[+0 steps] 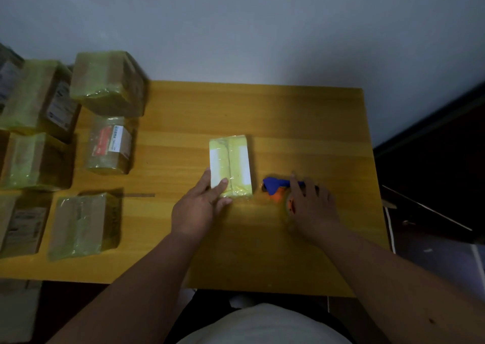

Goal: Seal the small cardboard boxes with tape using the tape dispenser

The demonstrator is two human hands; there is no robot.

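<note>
A small box [232, 161] wrapped in yellowish tape lies near the middle of the wooden table [301, 123]. My left hand [199, 207] holds its near left corner, thumb on top and fingers along the side. Just right of the box lies the blue and orange tape dispenser [275, 186] with its tape roll. My right hand [312, 207] covers the dispenser from the near side, fingers curled over the roll and handle.
Several taped cardboard boxes [110, 84] are stacked and spread over the table's left part, one [84, 224] near the front edge. A grey wall stands behind the table. Dark furniture [433, 160] sits to the right.
</note>
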